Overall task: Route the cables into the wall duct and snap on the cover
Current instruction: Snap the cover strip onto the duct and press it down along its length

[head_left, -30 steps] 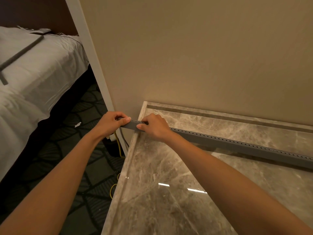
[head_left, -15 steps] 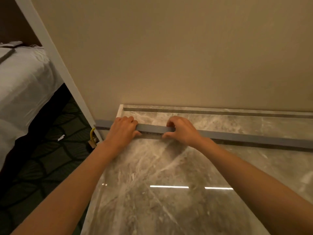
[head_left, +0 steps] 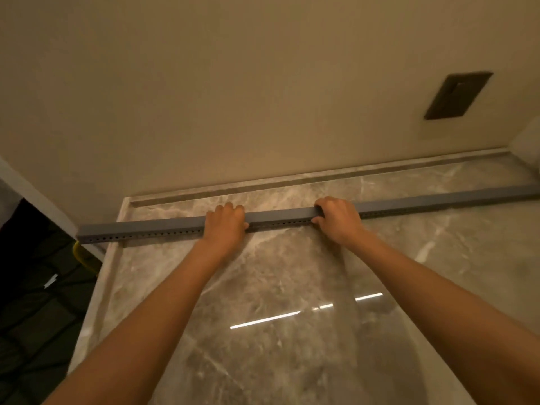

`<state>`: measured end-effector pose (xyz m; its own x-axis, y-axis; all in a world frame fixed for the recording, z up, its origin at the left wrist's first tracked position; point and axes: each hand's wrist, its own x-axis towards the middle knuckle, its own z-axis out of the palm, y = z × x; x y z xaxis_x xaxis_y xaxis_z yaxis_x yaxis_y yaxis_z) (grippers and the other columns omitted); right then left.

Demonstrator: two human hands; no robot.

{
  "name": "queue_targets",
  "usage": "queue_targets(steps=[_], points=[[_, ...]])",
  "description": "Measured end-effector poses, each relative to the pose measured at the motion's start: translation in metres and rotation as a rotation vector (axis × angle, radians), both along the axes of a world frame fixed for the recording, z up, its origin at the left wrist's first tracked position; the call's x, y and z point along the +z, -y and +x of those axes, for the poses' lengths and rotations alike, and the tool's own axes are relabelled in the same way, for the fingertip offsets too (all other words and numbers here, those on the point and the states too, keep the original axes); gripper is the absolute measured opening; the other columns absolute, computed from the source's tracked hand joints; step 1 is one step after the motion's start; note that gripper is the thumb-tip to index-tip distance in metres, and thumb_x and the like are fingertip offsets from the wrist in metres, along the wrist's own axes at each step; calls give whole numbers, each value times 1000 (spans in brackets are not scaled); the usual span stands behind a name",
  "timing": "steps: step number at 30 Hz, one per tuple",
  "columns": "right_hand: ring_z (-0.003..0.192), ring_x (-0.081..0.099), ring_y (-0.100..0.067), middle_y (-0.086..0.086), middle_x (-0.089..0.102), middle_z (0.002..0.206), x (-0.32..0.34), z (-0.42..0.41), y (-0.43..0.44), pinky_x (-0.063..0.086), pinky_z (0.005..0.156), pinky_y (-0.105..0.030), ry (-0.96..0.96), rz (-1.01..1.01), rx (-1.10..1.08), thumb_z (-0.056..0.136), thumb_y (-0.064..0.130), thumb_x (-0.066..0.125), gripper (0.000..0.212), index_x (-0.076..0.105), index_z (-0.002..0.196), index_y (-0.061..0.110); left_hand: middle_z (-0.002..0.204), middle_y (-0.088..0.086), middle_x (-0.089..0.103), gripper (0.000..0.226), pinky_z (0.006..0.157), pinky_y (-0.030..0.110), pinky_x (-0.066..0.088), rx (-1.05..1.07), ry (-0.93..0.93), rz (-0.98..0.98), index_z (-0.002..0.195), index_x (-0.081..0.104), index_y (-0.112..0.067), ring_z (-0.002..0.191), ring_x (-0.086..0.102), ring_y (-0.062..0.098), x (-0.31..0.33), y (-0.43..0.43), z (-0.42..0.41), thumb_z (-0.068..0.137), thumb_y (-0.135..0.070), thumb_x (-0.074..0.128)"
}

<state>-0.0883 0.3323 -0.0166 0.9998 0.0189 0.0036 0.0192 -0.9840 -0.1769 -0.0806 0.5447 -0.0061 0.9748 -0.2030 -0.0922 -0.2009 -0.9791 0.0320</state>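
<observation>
A long grey cable duct (head_left: 163, 226) with a row of small holes along its front side lies across the marble counter (head_left: 292, 287), parallel to the beige wall. Its left end juts past the counter's left edge. My left hand (head_left: 225, 223) grips the duct near its middle, fingers curled over the top. My right hand (head_left: 339, 219) grips it a little further right, thumb at the front. A yellow cable (head_left: 80, 254) shows below the duct's left end, beside the counter. Whatever is inside the duct is hidden.
A dark rectangular wall plate (head_left: 458, 95) sits on the wall at the upper right. A white object (head_left: 529, 150) stands at the counter's far right. Dark patterned carpet (head_left: 35, 302) lies left of the counter.
Both hands have slid to the right along the duct, from its left end toward its middle. The view has swung right, so the bed is gone and the wall plate has appeared.
</observation>
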Motion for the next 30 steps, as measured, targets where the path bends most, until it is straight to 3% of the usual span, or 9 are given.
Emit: queue_targets(steps=[9, 19, 23, 30], points=[[110, 58, -33, -15, 62, 121, -3, -16, 161, 47, 92, -41, 34, 101, -255, 92, 14, 55, 26, 60, 117, 6, 123, 16, 53, 29, 91, 40, 42, -167, -29, -78, 119, 50, -6, 110, 52, 33, -1, 157, 1, 96, -23, 48], [112, 59, -31, -12, 61, 125, -10, -21, 341, 49, 91, -38, 92, 72, -286, 93, 2, 49, 34, 59, 124, 10, 120, 14, 56, 24, 91, 38, 42, -174, 30, -144, 117, 54, -7, 108, 52, 31, -12, 341, 1, 96, -14, 46], [111, 58, -33, -14, 61, 125, -11, -8, 390, 49, 89, -38, 32, 7, -231, 95, 5, 46, 35, 58, 127, 11, 116, 14, 58, 24, 87, 38, 44, -120, 54, -116, 115, 58, -7, 104, 53, 31, -19, 363, 6, 95, -7, 44], [112, 57, -32, -15, 59, 123, -12, 21, 401, 48, 88, -37, 3, -65, -123, 96, 2, 42, 32, 57, 123, 4, 115, 16, 58, 26, 86, 41, 44, -68, 61, -131, 116, 59, -6, 104, 52, 33, -17, 369, 23, 94, -8, 45]])
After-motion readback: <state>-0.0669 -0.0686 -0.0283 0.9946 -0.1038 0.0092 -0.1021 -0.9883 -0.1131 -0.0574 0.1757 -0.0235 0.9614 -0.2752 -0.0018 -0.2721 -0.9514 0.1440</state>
